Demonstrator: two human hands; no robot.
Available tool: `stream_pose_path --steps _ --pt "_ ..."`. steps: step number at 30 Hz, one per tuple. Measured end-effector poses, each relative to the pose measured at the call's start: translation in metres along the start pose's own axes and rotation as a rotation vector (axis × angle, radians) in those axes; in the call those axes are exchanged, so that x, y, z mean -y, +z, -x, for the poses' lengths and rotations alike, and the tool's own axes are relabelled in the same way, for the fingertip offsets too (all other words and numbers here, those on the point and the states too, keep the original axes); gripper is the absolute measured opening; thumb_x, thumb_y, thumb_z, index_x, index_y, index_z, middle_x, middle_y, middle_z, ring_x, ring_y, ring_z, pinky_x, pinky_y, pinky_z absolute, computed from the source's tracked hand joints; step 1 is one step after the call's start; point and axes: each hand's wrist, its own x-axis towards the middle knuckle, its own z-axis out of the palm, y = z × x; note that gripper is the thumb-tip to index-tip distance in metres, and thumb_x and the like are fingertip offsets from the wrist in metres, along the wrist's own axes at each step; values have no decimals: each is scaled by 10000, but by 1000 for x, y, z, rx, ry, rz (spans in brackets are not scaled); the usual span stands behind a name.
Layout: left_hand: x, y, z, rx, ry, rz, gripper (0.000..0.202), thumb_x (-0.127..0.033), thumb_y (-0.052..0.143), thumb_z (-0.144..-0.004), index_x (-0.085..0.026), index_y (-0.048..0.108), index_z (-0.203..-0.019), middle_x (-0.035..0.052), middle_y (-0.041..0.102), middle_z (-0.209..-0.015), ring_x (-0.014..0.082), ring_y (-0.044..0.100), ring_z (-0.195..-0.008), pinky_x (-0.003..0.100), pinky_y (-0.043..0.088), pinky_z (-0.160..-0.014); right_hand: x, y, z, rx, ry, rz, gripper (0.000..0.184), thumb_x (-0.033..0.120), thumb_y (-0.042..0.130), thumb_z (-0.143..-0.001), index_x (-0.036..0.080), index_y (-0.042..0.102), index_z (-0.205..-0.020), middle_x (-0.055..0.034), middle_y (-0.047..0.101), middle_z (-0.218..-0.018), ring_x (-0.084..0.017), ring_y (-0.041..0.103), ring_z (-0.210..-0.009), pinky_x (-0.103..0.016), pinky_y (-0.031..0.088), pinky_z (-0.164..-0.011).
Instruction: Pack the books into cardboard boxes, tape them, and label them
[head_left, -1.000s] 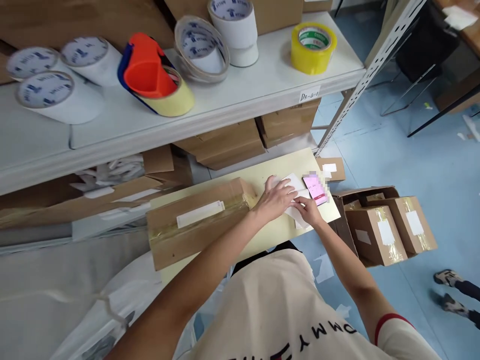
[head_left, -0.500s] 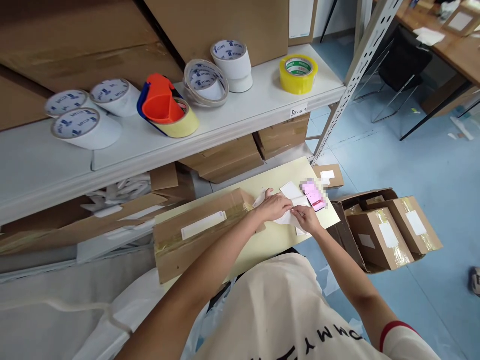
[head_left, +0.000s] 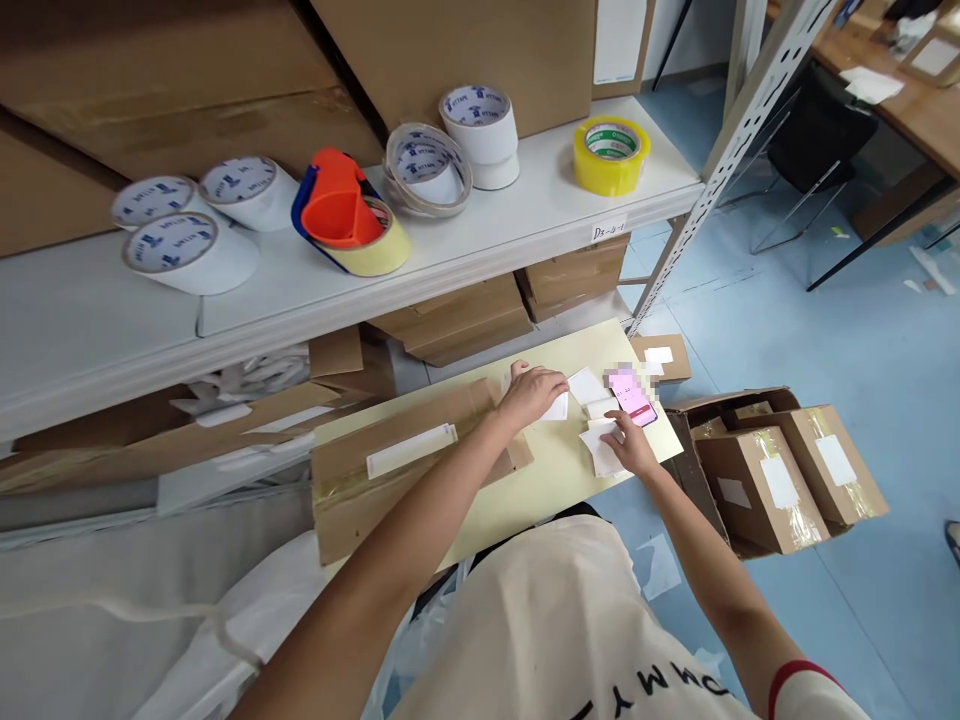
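Observation:
My left hand [head_left: 529,392] is closed on a small white paper label [head_left: 556,407] just right of the end of a long taped cardboard box [head_left: 405,460] lying on the pale yellow table [head_left: 540,480]. My right hand [head_left: 630,442] rests on a small stack of white labels [head_left: 600,450] near the table's right edge, its fingers curled on the papers. A pink phone [head_left: 631,396] lies just beyond the right hand, with one more white label [head_left: 586,385] beside it.
A white shelf [head_left: 480,250] above holds several tape rolls, an orange tape dispenser [head_left: 337,210] and a yellow tape roll [head_left: 611,153]. An open carton [head_left: 780,470] with labelled small boxes stands on the blue floor at right. White plastic bags [head_left: 187,640] lie at lower left.
The hands, together over the labels before, have parted: the left hand moved left toward the long box with a label, and the right stayed on the stack.

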Motion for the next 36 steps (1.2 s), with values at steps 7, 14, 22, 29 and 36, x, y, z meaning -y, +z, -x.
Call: stream_pose_path --steps 7,14,22,29,36 --pt "-5 -3 18 -303 -140 459 171 -320 624 -842 -213 743 -782 42 784 -872 213 688 -837 356 429 -856 8 4 -3 -169 13 -137 784 504 743 -730 171 458 -1381 -223 559 -1383 -361 540 -1285 -577 429 -1043" --pt "-36 0 66 -380 -218 1082 391 -537 731 -700 -147 729 -733 33 723 -686 170 616 -613 266 437 -560 107 21 21 -81 -95 -674 830 537 852 -617 255 494 -1311 -117 669 -1260 -266 662 -1124 -441 533 -956" --pt "-40 16 173 -284 -170 1346 510 -513 841 -573 -151 716 -911 77 762 -842 197 677 -717 282 510 -653 165 42 72 -306 41 -822 633 411 825 -682 235 499 -1195 -51 759 -929 -219 712 -844 -356 578 -750" --pt "-35 58 227 -502 -287 1316 317 -455 773 -659 -167 707 -774 44 745 -746 188 669 -673 303 524 -686 164 64 125 -583 -225 -192 627 398 705 -820 223 453 -1366 -154 630 -1249 -280 603 -1165 -472 515 -932" --pt "-43 56 252 -436 -160 1415 333 -460 788 -667 -163 717 -799 34 727 -768 168 653 -740 286 520 -736 182 88 161 -317 -644 263 219 254 569 -936 259 680 -1124 -103 715 -1186 -239 664 -1109 -406 531 -919"
